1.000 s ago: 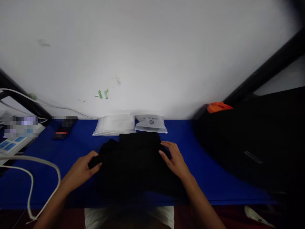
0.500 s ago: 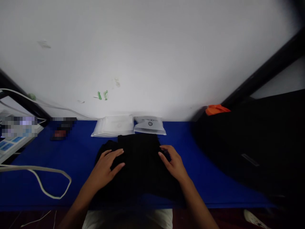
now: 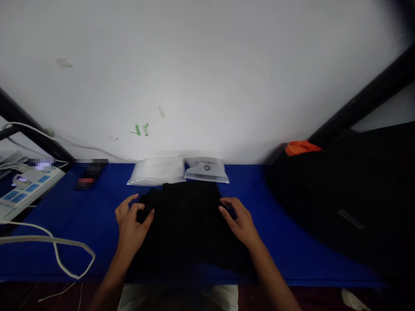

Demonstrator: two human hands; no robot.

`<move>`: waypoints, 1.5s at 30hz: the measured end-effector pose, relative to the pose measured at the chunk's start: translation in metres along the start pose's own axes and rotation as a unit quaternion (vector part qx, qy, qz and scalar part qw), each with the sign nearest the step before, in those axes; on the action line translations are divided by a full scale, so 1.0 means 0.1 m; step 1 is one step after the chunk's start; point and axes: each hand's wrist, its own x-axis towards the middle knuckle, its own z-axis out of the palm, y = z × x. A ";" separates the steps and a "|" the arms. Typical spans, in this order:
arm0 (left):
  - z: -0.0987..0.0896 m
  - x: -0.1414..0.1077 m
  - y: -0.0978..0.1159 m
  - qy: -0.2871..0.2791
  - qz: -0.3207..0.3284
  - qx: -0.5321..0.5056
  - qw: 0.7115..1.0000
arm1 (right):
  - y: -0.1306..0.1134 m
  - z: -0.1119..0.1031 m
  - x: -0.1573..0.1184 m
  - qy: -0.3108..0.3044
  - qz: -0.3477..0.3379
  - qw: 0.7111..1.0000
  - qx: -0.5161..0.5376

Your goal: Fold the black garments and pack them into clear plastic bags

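A folded black garment (image 3: 188, 224) lies on the blue table cover in front of me; its dark folds are hard to make out. My left hand (image 3: 131, 220) is at its left edge, fingers bent and spread, the thumb on the cloth. At the right edge, my right hand (image 3: 240, 220) touches the fabric with thumb and fingertips, a gap showing between them. Just behind the garment lie a stack of white plastic bags (image 3: 158, 169) and another frosted bag (image 3: 206, 169) with a printed round logo.
A large black item (image 3: 324, 203) covers the right side, with orange material (image 3: 303, 147) behind it. On the left are a power strip (image 3: 30, 190), a looped white cable (image 3: 74, 244) and a partly blurred dark object (image 3: 92, 172). A white wall (image 3: 207, 77) rises behind the blue cover (image 3: 292, 255).
My left hand has slid left from the garment's top to its left edge, its fingers more bent. My right hand stays at the right edge. The view has shifted slightly.
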 end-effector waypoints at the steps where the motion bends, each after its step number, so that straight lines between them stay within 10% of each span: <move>1: -0.01 0.06 0.07 0.014 0.017 -0.037 0.999 | -0.01 0.00 0.00 0.000 -0.004 1.000 -0.001; 5: 0.06 0.22 0.40 -0.149 0.159 -0.156 0.963 | -0.03 0.00 0.00 -0.009 -0.018 1.000 -0.002; 8: 0.24 0.20 0.64 -0.330 0.301 -0.112 0.888 | -0.03 -0.01 -0.01 -0.031 -0.045 0.998 0.004; 10: 0.36 0.17 0.77 -0.355 0.347 -0.053 0.866 | -0.04 -0.02 -0.01 -0.061 -0.069 0.996 0.008; 16: 0.40 0.16 0.98 -0.309 0.307 -0.051 0.899 | -0.24 -0.01 -0.01 -0.149 -0.106 0.983 -0.011; 21: 0.18 0.35 0.92 -0.380 0.324 -0.264 0.825 | -0.39 0.06 -0.03 -0.168 -0.170 0.971 -0.003; 27: 0.35 1.09 0.20 -0.246 0.201 -0.039 0.947 | -0.47 0.02 -0.10 -0.192 -0.164 0.967 0.036; 32: 0.46 1.49 -0.39 -0.280 0.172 0.042 0.944 | -0.54 0.00 -0.14 -0.245 -0.104 0.964 -0.006; 37: 0.42 1.51 -0.44 -0.291 0.192 0.065 0.935 | -0.58 -0.03 -0.12 -0.279 -0.106 0.954 -0.036; 41: 0.33 1.42 -0.33 -0.262 0.247 0.062 0.931 | -0.53 -0.04 -0.11 -0.250 -0.144 0.956 -0.046; 45: 0.15 1.19 -0.13 -0.122 0.353 0.039 0.927 | -0.50 -0.04 -0.10 -0.088 -0.266 0.959 0.030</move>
